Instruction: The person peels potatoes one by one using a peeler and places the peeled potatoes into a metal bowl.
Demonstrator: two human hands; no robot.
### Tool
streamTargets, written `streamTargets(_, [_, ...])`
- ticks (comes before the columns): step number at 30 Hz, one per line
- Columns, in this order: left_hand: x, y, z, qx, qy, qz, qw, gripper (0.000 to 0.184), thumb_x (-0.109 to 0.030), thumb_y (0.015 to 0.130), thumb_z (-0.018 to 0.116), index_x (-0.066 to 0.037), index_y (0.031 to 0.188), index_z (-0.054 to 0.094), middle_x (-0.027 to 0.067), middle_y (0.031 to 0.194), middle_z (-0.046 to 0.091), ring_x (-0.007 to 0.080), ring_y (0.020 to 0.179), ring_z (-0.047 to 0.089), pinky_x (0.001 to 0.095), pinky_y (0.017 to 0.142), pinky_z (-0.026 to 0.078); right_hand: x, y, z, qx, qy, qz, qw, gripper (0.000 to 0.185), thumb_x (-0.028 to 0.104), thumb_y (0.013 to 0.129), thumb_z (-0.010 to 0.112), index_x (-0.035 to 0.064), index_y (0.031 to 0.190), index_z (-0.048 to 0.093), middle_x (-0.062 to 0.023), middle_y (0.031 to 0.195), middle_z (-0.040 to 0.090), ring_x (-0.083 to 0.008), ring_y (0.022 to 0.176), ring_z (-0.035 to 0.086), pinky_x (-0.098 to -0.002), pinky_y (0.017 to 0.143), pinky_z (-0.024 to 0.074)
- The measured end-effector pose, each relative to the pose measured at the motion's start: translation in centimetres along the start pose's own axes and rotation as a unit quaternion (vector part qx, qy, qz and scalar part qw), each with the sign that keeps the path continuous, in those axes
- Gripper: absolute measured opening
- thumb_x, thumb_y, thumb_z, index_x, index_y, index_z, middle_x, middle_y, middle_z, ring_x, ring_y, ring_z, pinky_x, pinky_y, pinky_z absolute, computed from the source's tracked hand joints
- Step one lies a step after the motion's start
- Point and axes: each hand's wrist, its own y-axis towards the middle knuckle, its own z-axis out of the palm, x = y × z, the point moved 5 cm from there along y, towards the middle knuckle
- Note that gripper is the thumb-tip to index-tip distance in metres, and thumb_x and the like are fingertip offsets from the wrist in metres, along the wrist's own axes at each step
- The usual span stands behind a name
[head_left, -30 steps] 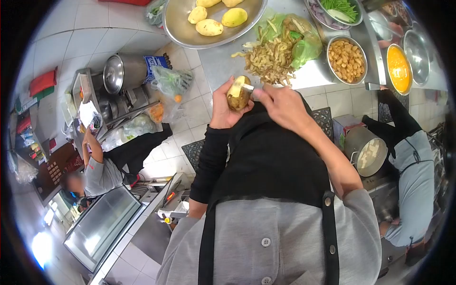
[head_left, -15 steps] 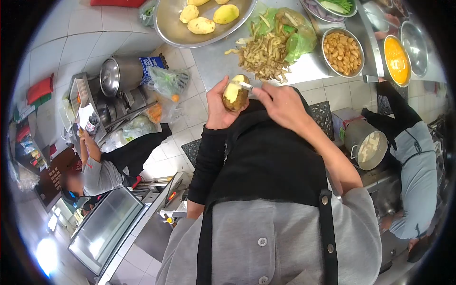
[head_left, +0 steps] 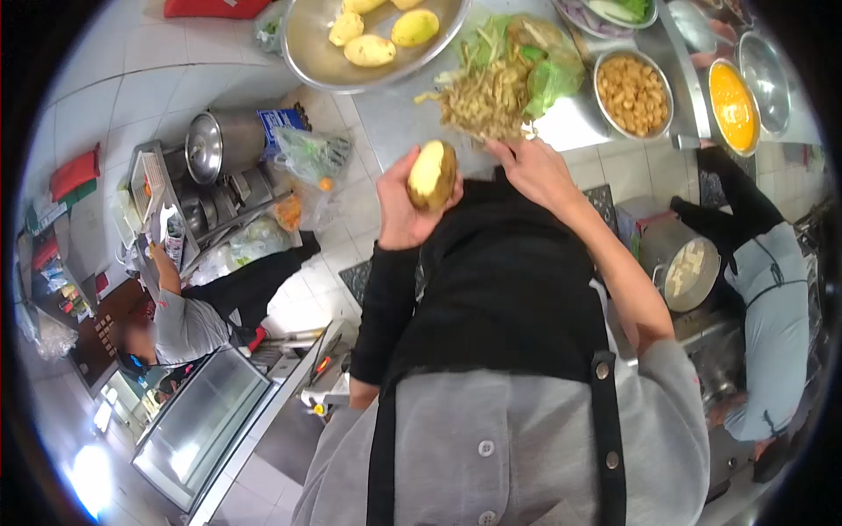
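A partly peeled potato [head_left: 431, 175] is gripped in my left hand [head_left: 403, 206], its pale bared side facing up and brown skin on its right side. My right hand [head_left: 537, 175] is apart from it, at the near edge of the peel pile [head_left: 482, 96], with fingers pressed together; the peeler seen earlier cannot be made out there. Beyond my hands, a green plastic bag [head_left: 554, 74] touches the peels. Several peeled potatoes [head_left: 369, 51] lie in a large metal bowl [head_left: 307, 66] at the upper left.
On the metal table [head_left: 395, 123] are a bowl of brown chunks [head_left: 631, 94] and a bowl of orange liquid [head_left: 735, 110]. A pot [head_left: 688, 272] stands low at the right near one person [head_left: 772, 324]. Another person [head_left: 189, 329] works at the left.
My right hand has moved away from the potato, up toward the peel pile. The potato stays in my left hand, with more pale flesh showing to the camera.
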Motion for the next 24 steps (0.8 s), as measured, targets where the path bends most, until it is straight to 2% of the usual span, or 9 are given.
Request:
streamTargets(3, [0.7,0.2,-0.5,-0.044,-0.019,0.005,0.999,0.053,-0.046,0.107,0.054,0.002,0.128,0.064,0.0211,0.118,0.070,0.0351,0.106,0.068,0.0482,0.094,0.056,5.7,-2.3,-2.3,0.001,0.053,-0.041,0.998,0.046,0.042,0.110,0.055,0.0028,0.094,0.072,-0.0254,0.077,0.070,-0.0481,0.076,0.070,-0.0574,0.071,0.0544])
streamTargets(6, [0.9,0.6,-0.8,-0.052,0.010,0.026,0.998,0.048,-0.043,0.106,0.056,-0.001,0.126,0.065,0.0164,0.118,0.072,0.0327,0.111,0.069,0.0501,0.094,0.057,8.2,-4.1,-1.7,0.000,0.089,-0.150,0.985,0.043,0.041,0.109,0.057,0.0035,0.091,0.070,-0.0240,0.074,0.069,-0.0466,0.071,0.069,-0.0564,0.067,0.0539])
streamTargets(9, [1.2,0.9,-0.3,-0.030,-0.007,0.011,0.999,0.045,-0.042,0.107,0.056,-0.002,0.124,0.066,0.0171,0.118,0.072,0.0328,0.108,0.069,0.0485,0.091,0.058,6.4,-3.0,-0.2,0.022,0.040,-0.122,0.991,0.044,0.040,0.109,0.055,0.0024,0.092,0.070,-0.0239,0.074,0.069,-0.0463,0.071,0.069,-0.0564,0.067,0.0547])
streamTargets(10, [1.2,1.7,-1.8,0.034,-0.055,-0.009,0.998,0.047,-0.041,0.108,0.054,0.001,0.127,0.065,0.0204,0.119,0.071,0.0354,0.106,0.068,0.0476,0.090,0.058,6.0,-1.7,-0.7,0.020,0.010,-0.085,0.996,0.048,0.040,0.110,0.053,0.0008,0.090,0.071,-0.0245,0.075,0.070,-0.0467,0.073,0.070,-0.0568,0.069,0.0561])
streamTargets(13, [1.3,0.4,-0.7,0.040,-0.023,-0.027,0.999,0.050,-0.039,0.108,0.052,0.005,0.131,0.062,0.0246,0.124,0.068,0.0386,0.105,0.067,0.0475,0.089,0.058,-0.8,2.4,0.6,0.004,-0.074,-0.008,0.997,0.055,0.042,0.111,0.052,-0.0006,0.083,0.073,-0.0268,0.081,0.072,-0.0464,0.080,0.072,-0.0571,0.074,0.0569])
streamTargets(14, [1.2,0.0,-0.2,0.007,-0.006,-0.016,1.000,0.051,-0.040,0.108,0.051,0.005,0.128,0.064,0.0238,0.118,0.071,0.0393,0.101,0.069,0.0473,0.086,0.059,-1.1,2.4,0.3,0.002,-0.045,-0.005,0.999,0.054,0.043,0.111,0.052,-0.0001,0.084,0.072,-0.0267,0.081,0.072,-0.0464,0.080,0.072,-0.0571,0.075,0.0565])
streamTargets(16, [0.9,-0.1,0.0,-0.036,-0.021,-0.006,0.999,0.052,-0.041,0.108,0.051,0.005,0.128,0.064,0.0239,0.119,0.070,0.0396,0.102,0.069,0.0490,0.088,0.058,2.1,-0.4,-1.9,0.013,0.018,0.010,1.000,0.053,0.044,0.111,0.053,0.0009,0.087,0.072,-0.0263,0.080,0.072,-0.0464,0.081,0.072,-0.0571,0.075,0.0556])
streamTargets(18, [1.0,0.1,-0.2,-0.059,-0.020,-0.010,0.998,0.054,-0.044,0.107,0.051,0.005,0.128,0.064,0.0235,0.119,0.071,0.0387,0.104,0.070,0.0505,0.092,0.057,4.6,-2.3,-2.2,0.024,0.032,-0.019,0.999,0.051,0.044,0.111,0.053,0.0017,0.089,0.071,-0.0256,0.077,0.071,-0.0468,0.079,0.071,-0.0574,0.074,0.0546])
streamTargets(24, [0.6,1.0,0.6,-0.039,0.027,0.034,0.998,0.053,-0.044,0.108,0.049,0.002,0.129,0.064,0.0239,0.117,0.072,0.0347,0.102,0.070,0.0477,0.088,0.058,7.6,-4.3,-0.8,0.022,0.041,-0.150,0.988,0.043,0.043,0.110,0.054,0.0034,0.103,0.069,-0.0209,0.073,0.071,-0.0445,0.069,0.070,-0.0542,0.063,0.0546])
